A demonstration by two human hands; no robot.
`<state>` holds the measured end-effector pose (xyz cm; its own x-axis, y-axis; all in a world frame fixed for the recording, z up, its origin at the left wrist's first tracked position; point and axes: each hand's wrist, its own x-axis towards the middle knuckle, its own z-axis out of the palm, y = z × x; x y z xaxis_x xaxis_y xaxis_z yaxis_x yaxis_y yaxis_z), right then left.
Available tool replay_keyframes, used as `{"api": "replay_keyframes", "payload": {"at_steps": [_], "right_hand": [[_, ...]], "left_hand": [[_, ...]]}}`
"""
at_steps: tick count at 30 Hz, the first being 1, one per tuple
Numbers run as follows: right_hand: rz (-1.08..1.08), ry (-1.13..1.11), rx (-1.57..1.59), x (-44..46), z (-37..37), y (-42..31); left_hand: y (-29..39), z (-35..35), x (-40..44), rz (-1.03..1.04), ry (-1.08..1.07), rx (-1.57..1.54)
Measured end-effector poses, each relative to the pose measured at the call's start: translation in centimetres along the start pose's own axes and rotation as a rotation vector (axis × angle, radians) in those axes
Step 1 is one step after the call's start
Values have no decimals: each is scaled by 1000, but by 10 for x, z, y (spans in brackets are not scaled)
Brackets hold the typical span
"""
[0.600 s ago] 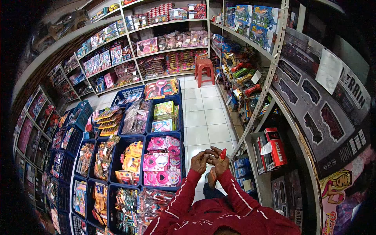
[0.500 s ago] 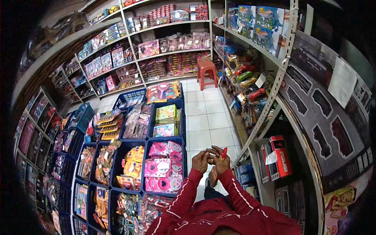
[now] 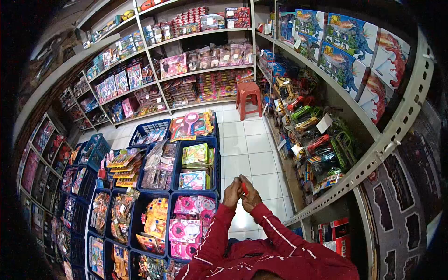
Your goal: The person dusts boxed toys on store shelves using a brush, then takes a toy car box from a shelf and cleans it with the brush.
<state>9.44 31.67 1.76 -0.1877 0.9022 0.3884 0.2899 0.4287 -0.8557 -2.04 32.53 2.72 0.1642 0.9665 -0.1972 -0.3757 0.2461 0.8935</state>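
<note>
My left hand and my right hand are raised together in front of my body, above the tiled floor, with their fingertips meeting. A small red object with a pointed end shows between them, on the right hand's side; it seems to be held in that hand. The fingers of the left hand are close together and partly turned away, so anything in them is hidden. Dark red sleeves cover both arms.
Blue crates of packaged toys stand on the left. A red stool is farther down the tiled aisle. On the right, a metal shelf post rises beside boxed dinosaur toys. Stocked shelves line the back.
The view has moved forward along the aisle, bringing the dinosaur boxes nearer. My hands have come closer together, with fingers less spread, and the red object now sits between them.
</note>
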Motion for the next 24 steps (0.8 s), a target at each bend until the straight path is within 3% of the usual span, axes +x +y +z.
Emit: {"api": "replay_keyframes", "payload": {"at_steps": [4, 10, 11, 12, 13, 14, 16, 17, 19, 21, 24], "right_hand": [[22, -21, -139, 43, -10, 25], [67, -32, 21, 116, -32, 50], [76, -35, 6, 130, -31, 54], [-77, 53, -147, 144, -24, 59], [94, -27, -25, 157, -24, 66], [265, -104, 100, 171, -25, 71], [-163, 50, -107, 206, -19, 88], [-63, 12, -109, 226, -22, 96], [146, -60, -92, 262, -24, 99], [153, 51, -87, 300, -21, 114], [178, 169, -198, 342, -25, 111]], "left_hand": [[13, 23, 52, 36, -28, -98], [35, 28, 152, -39, -83, -177], [41, 27, 172, -27, -22, -133], [48, 24, 191, -15, 42, -88], [53, 18, 209, -7, 109, -42], [58, 5, 228, 48, 34, -18], [75, -6, 267, 77, 71, 8], [84, -13, 284, 17, 72, 8], [100, -22, 321, 159, 91, 231], [117, -25, 358, 301, 132, 481], [137, -36, 401, 370, 127, 573]]}}
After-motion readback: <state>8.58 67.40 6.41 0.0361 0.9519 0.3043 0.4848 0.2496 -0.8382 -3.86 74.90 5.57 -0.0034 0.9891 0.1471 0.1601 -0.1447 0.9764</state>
